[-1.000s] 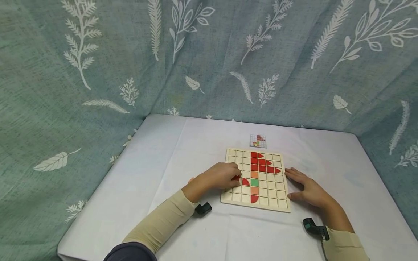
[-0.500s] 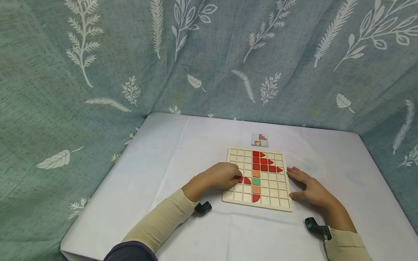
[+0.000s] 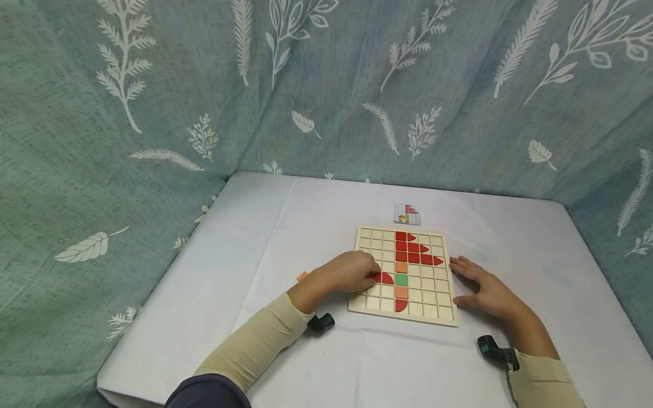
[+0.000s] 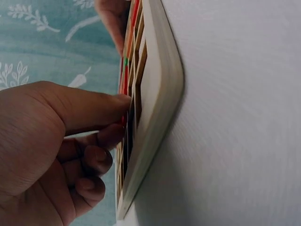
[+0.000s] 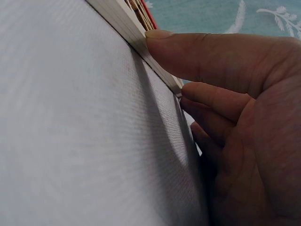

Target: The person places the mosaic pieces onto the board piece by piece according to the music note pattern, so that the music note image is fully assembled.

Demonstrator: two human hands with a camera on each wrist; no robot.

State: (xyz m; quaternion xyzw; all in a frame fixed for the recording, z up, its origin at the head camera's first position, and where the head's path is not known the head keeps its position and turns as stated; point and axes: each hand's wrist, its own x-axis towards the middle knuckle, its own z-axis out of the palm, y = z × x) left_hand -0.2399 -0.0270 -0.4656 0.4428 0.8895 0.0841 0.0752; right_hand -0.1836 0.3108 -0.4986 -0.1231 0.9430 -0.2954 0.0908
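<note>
A wooden grid board point(image 3: 428, 297) lies on the table with red, orange and green tiles set in its cells. My left hand point(image 3: 349, 271) is over the board's left part, thumb and index finger pinching a red tile point(image 3: 377, 277), mostly hidden by the fingertips. That tile sits just left of a red quarter-circle tile point(image 3: 388, 278). In the left wrist view, the thumb point(image 4: 94, 110) and index fingertip meet at the red tile, low over the cells. My right hand point(image 3: 484, 289) rests at the board's right edge, its thumb point(image 5: 188, 54) and fingers touching the side.
A small pattern card point(image 3: 407, 214) lies behind the board. An orange tile point(image 3: 303, 276) sits on the white table point(image 3: 245, 238) by the left wrist. A leaf-print cloth point(image 3: 326, 102) hangs behind the table.
The left hand has brought the red tile down and rightward, beside the red quarter-circle. The right hand stays at the board's edge. The head view has shifted slightly.
</note>
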